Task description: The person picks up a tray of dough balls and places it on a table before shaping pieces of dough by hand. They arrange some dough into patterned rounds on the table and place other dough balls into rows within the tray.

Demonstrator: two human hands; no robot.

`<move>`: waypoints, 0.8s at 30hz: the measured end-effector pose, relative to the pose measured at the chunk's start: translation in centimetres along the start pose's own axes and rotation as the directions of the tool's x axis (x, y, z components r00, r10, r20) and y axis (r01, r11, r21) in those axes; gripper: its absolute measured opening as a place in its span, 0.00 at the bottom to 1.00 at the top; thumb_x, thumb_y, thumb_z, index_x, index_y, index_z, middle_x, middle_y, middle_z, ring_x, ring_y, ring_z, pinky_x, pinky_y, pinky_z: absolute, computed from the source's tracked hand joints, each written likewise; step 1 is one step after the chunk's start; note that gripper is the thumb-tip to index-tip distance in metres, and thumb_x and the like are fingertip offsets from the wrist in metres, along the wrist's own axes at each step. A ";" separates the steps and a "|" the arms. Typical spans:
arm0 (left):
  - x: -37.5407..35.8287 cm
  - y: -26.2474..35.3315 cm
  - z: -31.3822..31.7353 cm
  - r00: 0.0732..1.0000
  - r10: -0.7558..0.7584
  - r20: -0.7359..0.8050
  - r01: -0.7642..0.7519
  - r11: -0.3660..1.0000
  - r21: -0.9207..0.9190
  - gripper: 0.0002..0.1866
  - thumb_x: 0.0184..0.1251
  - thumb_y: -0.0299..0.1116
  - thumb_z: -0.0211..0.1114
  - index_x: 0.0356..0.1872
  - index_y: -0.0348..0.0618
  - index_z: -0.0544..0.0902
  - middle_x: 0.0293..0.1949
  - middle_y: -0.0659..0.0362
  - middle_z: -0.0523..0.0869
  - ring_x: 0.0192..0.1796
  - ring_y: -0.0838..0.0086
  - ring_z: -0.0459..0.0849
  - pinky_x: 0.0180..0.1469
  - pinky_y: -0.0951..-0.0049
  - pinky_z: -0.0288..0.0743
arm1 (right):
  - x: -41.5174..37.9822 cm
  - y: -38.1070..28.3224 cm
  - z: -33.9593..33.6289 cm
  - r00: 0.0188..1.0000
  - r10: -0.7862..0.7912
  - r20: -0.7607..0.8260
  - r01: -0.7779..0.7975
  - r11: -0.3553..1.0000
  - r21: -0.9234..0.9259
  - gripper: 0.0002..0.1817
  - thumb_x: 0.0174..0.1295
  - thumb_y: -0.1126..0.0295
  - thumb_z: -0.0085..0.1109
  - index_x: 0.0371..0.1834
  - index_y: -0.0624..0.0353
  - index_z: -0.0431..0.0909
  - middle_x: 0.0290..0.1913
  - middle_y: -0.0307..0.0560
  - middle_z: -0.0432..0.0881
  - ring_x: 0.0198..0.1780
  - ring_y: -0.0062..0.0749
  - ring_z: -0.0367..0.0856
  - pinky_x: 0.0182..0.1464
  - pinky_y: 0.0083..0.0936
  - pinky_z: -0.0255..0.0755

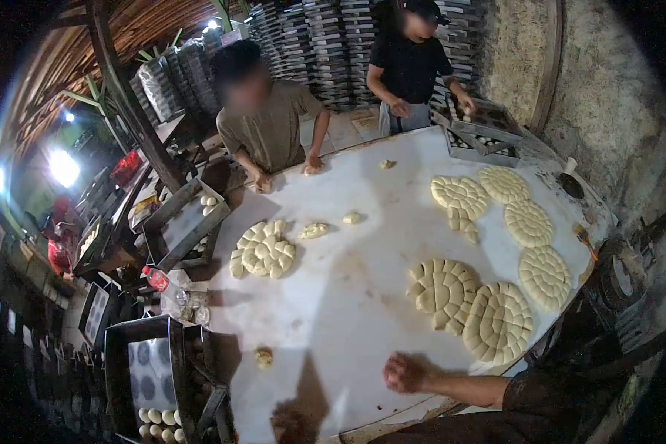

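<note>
My right hand (pixel 403 372) rests as a closed fist on the white round table (pixel 348 311), close to the near edge; whether dough lies under it is hidden. My left hand (pixel 288 425) is in shadow at the bottom edge, pressed on the table, and its fingers are unclear. A small dough ball (pixel 263 358) lies to the left of both hands. Two scored dough rounds (pixel 442 291) (pixel 498 322) lie just beyond my right hand. More such rounds (pixel 527 222) line the right side, and another round (pixel 265 249) sits at the left.
A person in an olive shirt (pixel 270 126) leans on the far edge with both hands. Another person in black (pixel 411 66) works at metal trays (pixel 488 129). Trays with dough balls (pixel 152 370) and a red-capped bottle (pixel 155 279) stand at the left. Small dough pieces (pixel 313 231) lie mid-table.
</note>
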State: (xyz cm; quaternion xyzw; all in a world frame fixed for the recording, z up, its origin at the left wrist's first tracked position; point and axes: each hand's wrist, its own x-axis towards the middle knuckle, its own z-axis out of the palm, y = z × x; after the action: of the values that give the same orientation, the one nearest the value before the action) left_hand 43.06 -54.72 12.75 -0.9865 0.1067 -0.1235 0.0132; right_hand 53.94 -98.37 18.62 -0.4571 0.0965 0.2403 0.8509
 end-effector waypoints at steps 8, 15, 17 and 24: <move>11.4 1.9 -5.0 0.977 -0.201 0.069 0.213 0.915 -0.342 0.23 0.69 0.49 0.57 0.57 0.44 0.76 0.60 0.47 0.76 0.60 0.52 0.75 0.67 0.49 0.63 | 5.8 -3.4 10.3 0.680 -0.494 0.543 0.419 -0.346 -0.839 0.06 0.51 0.70 0.59 0.25 0.57 0.72 0.29 0.49 0.75 0.35 0.46 0.75 0.46 0.42 0.74; 2.5 -7.2 -3.3 0.981 -0.156 0.112 0.181 0.944 -0.276 0.18 0.73 0.48 0.52 0.49 0.45 0.77 0.48 0.53 0.78 0.54 0.55 0.75 0.58 0.53 0.65 | 4.0 -5.9 3.3 0.638 -0.531 0.557 0.384 -0.408 -0.828 0.06 0.50 0.73 0.57 0.30 0.59 0.72 0.32 0.53 0.73 0.39 0.51 0.72 0.44 0.47 0.69; 7.0 -8.4 -4.4 0.950 -0.309 -0.051 0.272 0.894 -0.355 0.17 0.73 0.48 0.51 0.46 0.45 0.77 0.44 0.54 0.79 0.52 0.56 0.76 0.56 0.54 0.66 | 7.7 -7.0 5.5 0.601 -0.660 0.451 0.291 -0.345 -0.892 0.07 0.50 0.75 0.57 0.31 0.61 0.71 0.34 0.55 0.72 0.41 0.54 0.71 0.45 0.49 0.65; 11.7 -3.8 -3.4 0.926 -0.375 0.050 0.262 0.540 -0.799 0.15 0.72 0.40 0.54 0.53 0.44 0.76 0.47 0.52 0.80 0.55 0.56 0.76 0.59 0.58 0.67 | 9.0 0.4 13.1 0.548 -0.803 0.235 0.205 -0.143 -0.968 0.04 0.60 0.71 0.55 0.35 0.58 0.72 0.36 0.52 0.75 0.42 0.51 0.72 0.47 0.47 0.65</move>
State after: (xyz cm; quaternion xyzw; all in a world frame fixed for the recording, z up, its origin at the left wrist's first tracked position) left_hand 54.05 -53.48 19.05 -0.8809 -0.0306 -0.1259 -0.4552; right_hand 60.80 -84.53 22.23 -0.9146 -0.0812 -0.2509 0.3064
